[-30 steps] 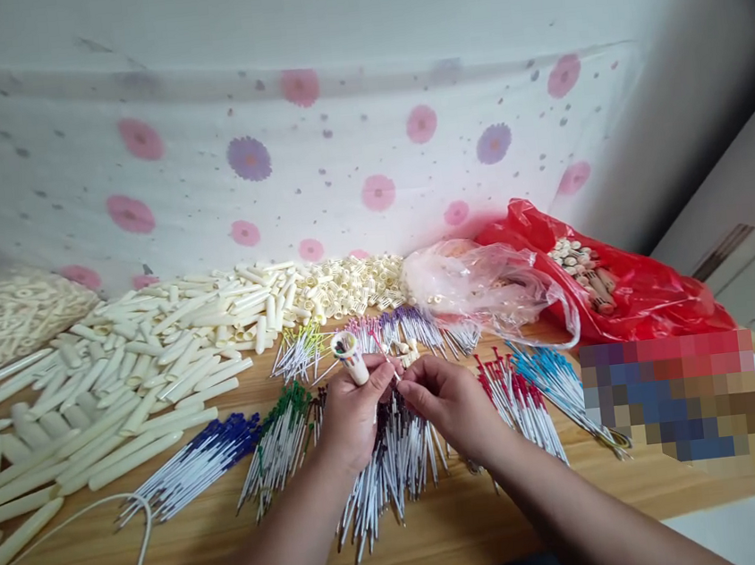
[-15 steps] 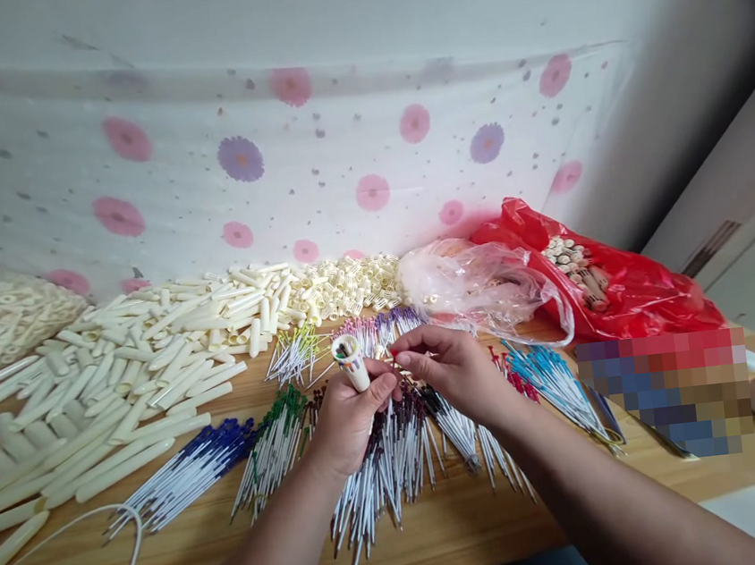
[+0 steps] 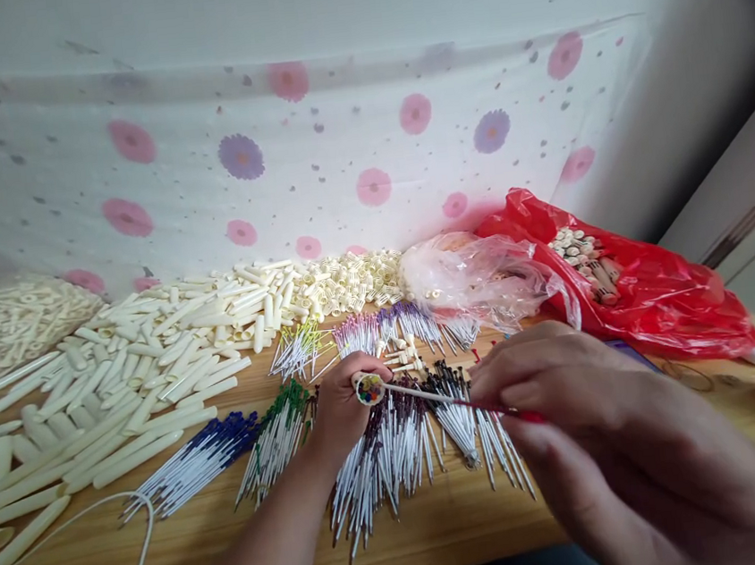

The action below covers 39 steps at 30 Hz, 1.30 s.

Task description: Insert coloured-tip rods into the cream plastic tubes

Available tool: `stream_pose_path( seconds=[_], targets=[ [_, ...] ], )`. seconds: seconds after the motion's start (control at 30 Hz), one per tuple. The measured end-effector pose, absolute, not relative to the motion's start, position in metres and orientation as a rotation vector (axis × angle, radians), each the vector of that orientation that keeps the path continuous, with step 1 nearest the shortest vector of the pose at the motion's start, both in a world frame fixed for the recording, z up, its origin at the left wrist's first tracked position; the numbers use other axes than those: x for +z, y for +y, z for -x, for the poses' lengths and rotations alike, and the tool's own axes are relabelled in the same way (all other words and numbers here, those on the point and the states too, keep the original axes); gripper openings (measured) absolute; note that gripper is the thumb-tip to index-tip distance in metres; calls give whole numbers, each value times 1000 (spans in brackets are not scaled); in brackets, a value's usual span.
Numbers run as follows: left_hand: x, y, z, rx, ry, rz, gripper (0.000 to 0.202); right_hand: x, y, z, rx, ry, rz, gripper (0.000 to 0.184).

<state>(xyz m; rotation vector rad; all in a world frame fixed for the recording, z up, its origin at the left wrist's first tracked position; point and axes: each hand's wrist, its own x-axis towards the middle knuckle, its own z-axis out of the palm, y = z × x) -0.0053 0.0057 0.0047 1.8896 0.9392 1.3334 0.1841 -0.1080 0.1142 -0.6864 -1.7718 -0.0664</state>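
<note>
My left hand [image 3: 340, 403] is closed around a white multicolour pen barrel [image 3: 363, 399]. The barrel's open end faces me, showing several coloured plugs packed inside. Close to the camera and slightly blurred, my right hand [image 3: 587, 422] pinches the red end of a white pen refill [image 3: 430, 394]. The refill's thin tip reaches the mouth of the barrel; how far in it goes, I cannot tell. Under and around the hands lie bundles of refills: dark maroon ones [image 3: 383, 462], black ones [image 3: 455, 409], green ones [image 3: 276, 437] and blue ones [image 3: 197, 459].
Cream pen tubes [image 3: 144, 370] cover the left of the table, with small slotted cream parts [image 3: 357, 280] behind. Yellow-ended refills [image 3: 300, 349] lie farther back. A clear plastic bag [image 3: 478, 276] and a red bag [image 3: 670, 306] sit right. A white cable [image 3: 145, 541] curves front left.
My right hand has come back toward the camera and rightward, with the red-ended refill now stretched out to the barrel. The barrel has tipped so its opening faces me.
</note>
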Motion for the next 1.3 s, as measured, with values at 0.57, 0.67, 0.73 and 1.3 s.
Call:
stream_pose_path(
  seconds=[0.57,0.67,0.73,1.3],
  targets=[
    [6,3,4,1356,965,-1965,19,95,-80,-155,-48,-1808,599,19],
    [0,7,6,1374,994,-2000,17,94,-81,-155,-34,-1753,643,18],
    [-2,9,8,1384,1004,-2020,16,93,-81,-156,-50,-1731,664,17],
    [1,10,13,1405,923,-2177,46,55,-59,-172,-192,-1803,934,20]
  ],
)
